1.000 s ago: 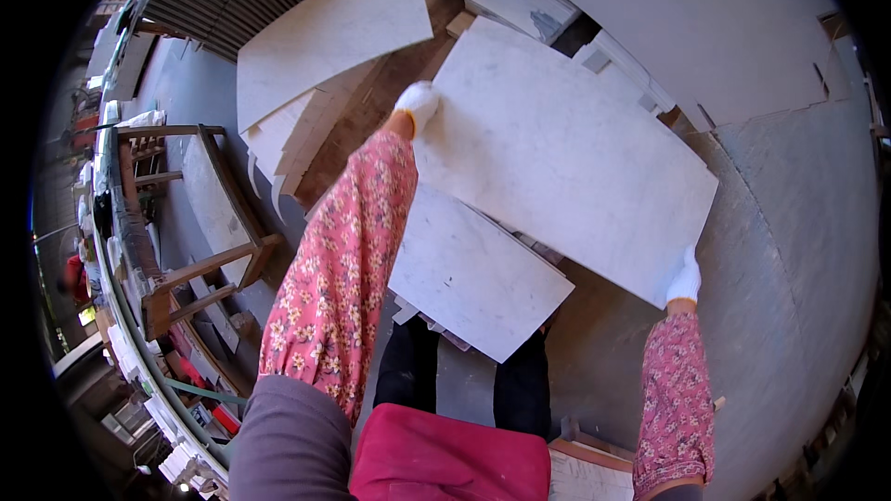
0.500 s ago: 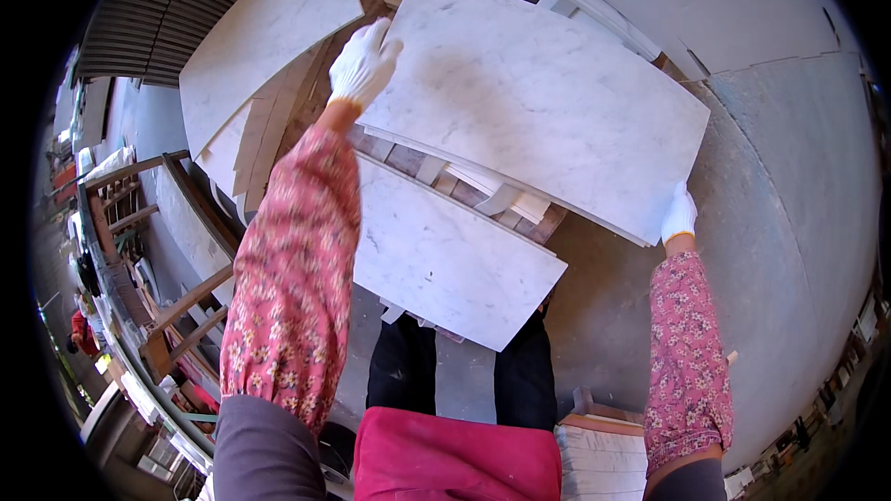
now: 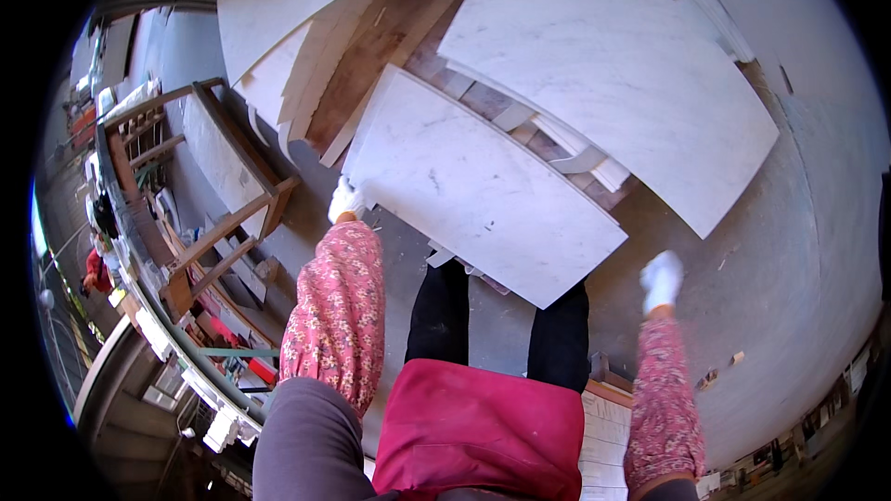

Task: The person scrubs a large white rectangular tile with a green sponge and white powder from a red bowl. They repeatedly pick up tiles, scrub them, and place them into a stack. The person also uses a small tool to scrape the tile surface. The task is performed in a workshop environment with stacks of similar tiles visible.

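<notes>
A white marble slab with grey veining [image 3: 473,190] lies in front of my legs. At its left corner my left hand [image 3: 346,201], in a white knit glove, is closed on the edge. My right hand [image 3: 661,280], gloved alike, is off the slab, to the right of its near corner. Motion smears the right fingers, and nothing shows in that hand. A larger marble slab [image 3: 613,65] lies beyond, on a stack, separated from the nearer slab by a gap.
Pale strips [image 3: 580,156] and wooden boards show in the gap. Another slab stack [image 3: 316,0] stands at the far left, by a wooden pallet surface [image 3: 357,60]. A wooden frame rack [image 3: 213,232] stands to the left. Grey floor [image 3: 742,315] extends on the right.
Both hands have left the larger slab. My left hand has come down to the nearer slab's left corner; my right hand has drawn back toward me. The view has shifted.
</notes>
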